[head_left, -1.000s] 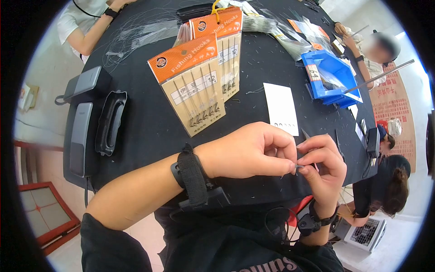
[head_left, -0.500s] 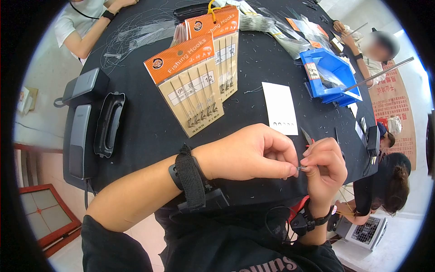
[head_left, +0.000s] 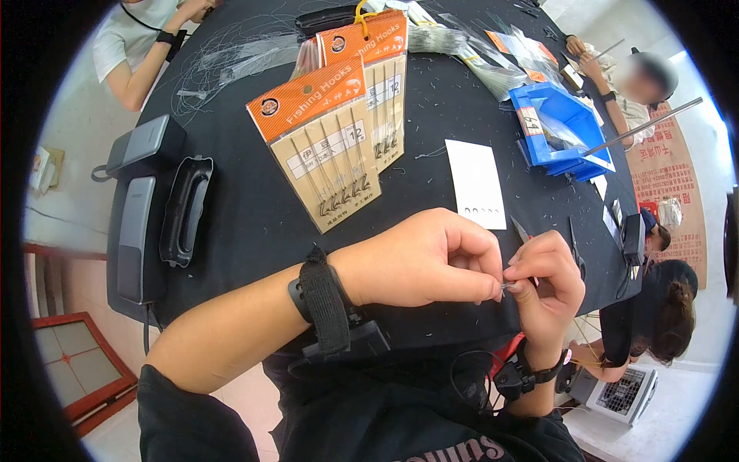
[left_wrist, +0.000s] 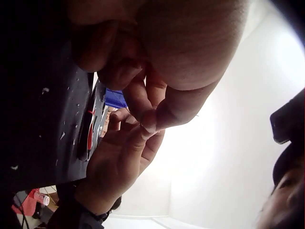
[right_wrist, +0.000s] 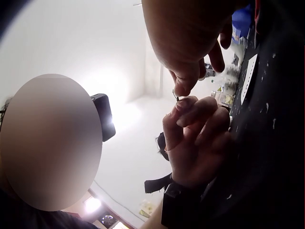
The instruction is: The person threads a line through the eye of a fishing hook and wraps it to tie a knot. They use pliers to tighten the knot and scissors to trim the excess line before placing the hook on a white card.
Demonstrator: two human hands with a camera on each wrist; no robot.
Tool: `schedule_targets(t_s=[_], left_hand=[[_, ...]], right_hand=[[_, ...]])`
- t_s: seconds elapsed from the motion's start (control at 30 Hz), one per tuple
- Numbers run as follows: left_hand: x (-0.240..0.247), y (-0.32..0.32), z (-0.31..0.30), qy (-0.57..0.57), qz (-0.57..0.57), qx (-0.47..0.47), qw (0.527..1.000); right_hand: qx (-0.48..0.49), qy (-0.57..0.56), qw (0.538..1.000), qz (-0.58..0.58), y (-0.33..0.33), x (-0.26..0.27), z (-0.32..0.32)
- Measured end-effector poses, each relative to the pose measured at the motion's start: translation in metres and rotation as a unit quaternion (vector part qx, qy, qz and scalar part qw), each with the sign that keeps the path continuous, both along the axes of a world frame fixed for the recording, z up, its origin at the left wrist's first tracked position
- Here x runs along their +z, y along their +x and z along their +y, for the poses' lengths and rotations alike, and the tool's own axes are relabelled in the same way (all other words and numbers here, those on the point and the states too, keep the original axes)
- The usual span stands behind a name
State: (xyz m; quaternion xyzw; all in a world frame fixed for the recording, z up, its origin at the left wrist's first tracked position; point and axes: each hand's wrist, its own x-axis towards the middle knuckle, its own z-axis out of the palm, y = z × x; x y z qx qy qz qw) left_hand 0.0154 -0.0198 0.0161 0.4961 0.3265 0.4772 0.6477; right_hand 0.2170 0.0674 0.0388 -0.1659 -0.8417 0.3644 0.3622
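Left hand (head_left: 431,258) and right hand (head_left: 548,281), same pinch grip on tiny hook (head_left: 508,286) as before

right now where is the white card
In the head view the white card lies on the black table, between the hook packs to its left and the blue bin to its right, just beyond the right hand.

Tackle workshop: hook packs (head_left: 327,150), blue bin (head_left: 566,127), several workers.

Showing orange over tan on the cardboard fishing-hook packets (head_left: 322,154), blue on the plastic bin (head_left: 568,115), white on the rectangular paper card (head_left: 476,181), grey on the tiny metal hook (head_left: 508,286).
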Motion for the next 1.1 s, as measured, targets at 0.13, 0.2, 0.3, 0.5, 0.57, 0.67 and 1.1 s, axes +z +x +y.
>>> schedule_targets(t_s=[0.13, 0.2, 0.3, 0.5, 0.57, 0.67, 1.1], left_hand=[[-0.001, -0.001, 0.000, -0.004, 0.000, -0.002, 1.000], [-0.001, -0.001, 0.000, -0.005, 0.000, -0.001, 1.000], [-0.001, -0.001, 0.000, -0.005, -0.004, 0.007, 1.000], [0.001, -0.002, 0.000, -0.012, -0.010, 0.009, 1.000], [0.001, -0.002, 0.000, -0.013, -0.008, 0.005, 1.000], [-0.002, 0.000, 0.000, -0.008, -0.033, 0.002, 0.999], [0.002, -0.001, 0.000, 0.001, -0.016, -0.036, 0.999]], right_hand=[[0.001, -0.001, 1.000, -0.017, 0.002, 0.001, 0.001], [0.005, 0.007, 1.000, -0.027, 0.002, 0.003, 0.001], [0.007, 0.025, 0.999, -0.033, 0.002, 0.007, 0.002], [0.012, 0.026, 0.999, -0.025, 0.003, 0.009, 0.003], [0.012, 0.027, 0.999, -0.034, 0.002, 0.011, 0.003], [0.017, 0.025, 0.999, -0.043, 0.003, 0.009, 0.004], [0.017, -0.006, 1.000, 0.000, 0.001, 0.003, 0.001]])
